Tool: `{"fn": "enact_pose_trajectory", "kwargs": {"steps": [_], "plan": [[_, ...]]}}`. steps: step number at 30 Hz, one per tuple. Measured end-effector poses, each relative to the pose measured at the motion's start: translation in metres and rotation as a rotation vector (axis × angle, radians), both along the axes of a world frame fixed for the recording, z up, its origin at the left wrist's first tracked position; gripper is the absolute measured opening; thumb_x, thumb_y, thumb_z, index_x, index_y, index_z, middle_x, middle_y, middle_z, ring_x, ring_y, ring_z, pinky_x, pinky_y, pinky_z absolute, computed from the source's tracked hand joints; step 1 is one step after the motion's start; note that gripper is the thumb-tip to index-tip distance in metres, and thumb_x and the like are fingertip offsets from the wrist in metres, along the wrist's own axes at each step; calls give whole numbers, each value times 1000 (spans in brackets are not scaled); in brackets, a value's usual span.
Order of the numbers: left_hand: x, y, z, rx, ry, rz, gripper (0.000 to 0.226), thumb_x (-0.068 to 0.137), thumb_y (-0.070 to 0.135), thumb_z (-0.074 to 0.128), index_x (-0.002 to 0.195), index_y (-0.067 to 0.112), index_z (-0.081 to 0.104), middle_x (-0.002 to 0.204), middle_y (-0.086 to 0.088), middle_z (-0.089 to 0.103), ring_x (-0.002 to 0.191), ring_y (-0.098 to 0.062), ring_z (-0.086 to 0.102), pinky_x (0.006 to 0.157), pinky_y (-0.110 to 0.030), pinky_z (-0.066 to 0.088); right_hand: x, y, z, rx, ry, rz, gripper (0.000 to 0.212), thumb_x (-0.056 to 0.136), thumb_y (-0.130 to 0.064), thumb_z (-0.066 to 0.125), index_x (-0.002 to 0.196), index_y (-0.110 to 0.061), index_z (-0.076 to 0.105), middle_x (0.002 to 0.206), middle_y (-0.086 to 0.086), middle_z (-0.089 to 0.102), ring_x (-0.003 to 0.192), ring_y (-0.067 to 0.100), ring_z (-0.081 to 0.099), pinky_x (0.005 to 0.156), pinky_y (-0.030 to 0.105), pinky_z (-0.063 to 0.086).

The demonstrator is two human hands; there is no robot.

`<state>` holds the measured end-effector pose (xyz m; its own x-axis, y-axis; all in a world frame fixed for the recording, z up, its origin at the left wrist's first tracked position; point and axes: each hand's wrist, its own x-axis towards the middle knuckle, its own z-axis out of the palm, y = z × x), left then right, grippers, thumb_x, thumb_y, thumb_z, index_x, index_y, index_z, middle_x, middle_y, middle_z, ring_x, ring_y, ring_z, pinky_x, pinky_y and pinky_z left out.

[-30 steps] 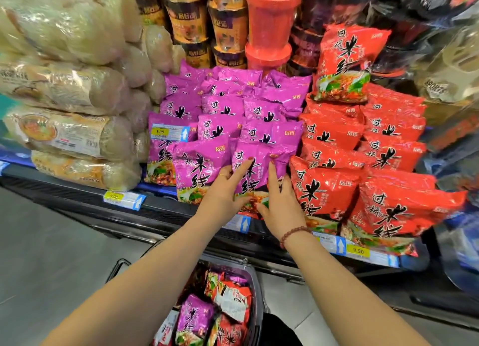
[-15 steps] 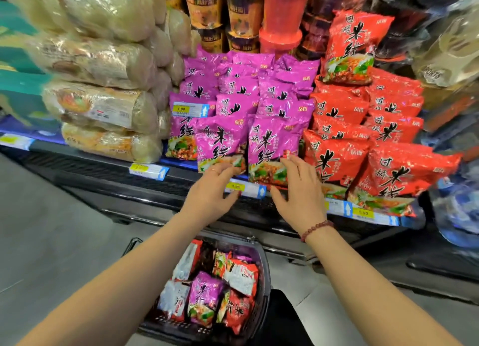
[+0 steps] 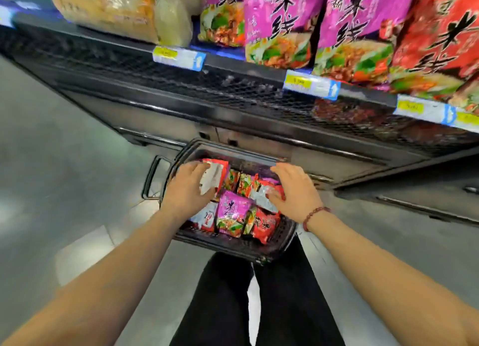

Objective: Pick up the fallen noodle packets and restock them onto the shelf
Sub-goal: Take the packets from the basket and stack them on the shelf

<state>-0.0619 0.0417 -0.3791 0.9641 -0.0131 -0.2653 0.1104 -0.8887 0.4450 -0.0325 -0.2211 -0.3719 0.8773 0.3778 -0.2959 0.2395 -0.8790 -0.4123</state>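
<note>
A black basket (image 3: pixel 234 244) on the floor holds several red and purple noodle packets, with a purple packet (image 3: pixel 232 211) in the middle. My left hand (image 3: pixel 185 190) is at the basket's back left. Its fingers are behind a tilted red-and-white packet (image 3: pixel 216 174) and its thumb is on the front. My right hand (image 3: pixel 296 190) hovers over the right side with spread fingers. Its fingertips touch another red-and-white packet (image 3: pixel 261 195). Above, the shelf (image 3: pixel 233 86) carries purple packets (image 3: pixel 285 22) and red packets (image 3: pixel 440 42).
Clear bags of pale noodles (image 3: pixel 121 11) fill the shelf's left part. Price tags (image 3: pixel 311 85) line the shelf edge. The basket handle (image 3: pixel 151 177) sticks out to the left. My black-trousered legs (image 3: pixel 256 301) stand just behind the basket on grey floor (image 3: pixel 59 164).
Both hands have left the purple packets on the shelf and dropped down into the basket. The view has tilted downward with them.
</note>
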Motion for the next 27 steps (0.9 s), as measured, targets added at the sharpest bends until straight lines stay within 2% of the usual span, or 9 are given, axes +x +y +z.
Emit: {"fn": "enact_pose_trajectory", "kwargs": {"steps": [2,6,9,13,15,18,20,24,27], "plan": [[-12,7,-29,-16,75,29,62,76,26,78,130,5,56,125,-15,56,120,-36,49,97,-42,44,-4,6,-29,-6,102,-27,63,82,-30,70,137,-10,47,139,10,47,129,32,41,108,42,35],[-32,13,-85,-43,195,155,70,75,33,79,136,9,52,137,-12,50,129,-31,43,104,-37,37,-10,19,-95,-10,314,-104,63,86,-32,65,142,-18,41,143,4,41,132,25,34,109,33,30],[-44,16,-129,-110,244,280,77,69,41,76,136,11,52,138,-13,49,129,-31,44,104,-35,38,-13,29,-150,1,460,-182,65,86,-33,67,143,-17,39,145,5,41,135,24,35,108,30,30],[-54,18,-190,-136,313,305,79,73,33,82,140,12,47,146,-12,41,136,-28,36,110,-32,31,-22,44,-221,145,649,-466,59,83,-19,74,135,-5,49,136,15,51,126,31,47,102,36,38],[-56,17,-219,-138,319,298,82,75,32,81,144,13,42,151,-11,35,141,-26,30,114,-33,28,-27,51,-256,204,719,-590,58,80,-18,76,131,-6,51,129,11,54,122,29,50,100,37,41],[-57,15,-251,-133,350,242,86,77,36,78,149,15,35,157,-7,26,145,-22,20,115,-31,22,-38,60,-303,234,755,-630,42,76,-21,80,112,-14,60,100,-3,56,100,19,54,79,27,41],[-57,17,-271,-105,343,205,91,73,41,78,148,14,35,156,-8,28,144,-25,22,114,-33,23,-47,64,-329,283,773,-665,43,71,-26,84,106,-15,63,96,-4,61,92,17,57,69,25,40],[-56,23,-302,-59,367,168,98,72,39,81,151,15,30,159,-7,22,145,-30,21,115,-38,22,-56,76,-359,439,788,-856,57,70,-21,86,120,-17,61,110,-1,68,97,11,63,84,27,48],[-60,26,-317,-62,426,184,99,72,36,81,152,15,28,159,-7,23,145,-30,20,116,-38,21,-58,91,-369,494,833,-933,84,64,-37,87,135,-16,48,123,1,62,112,18,59,101,36,44]]}}
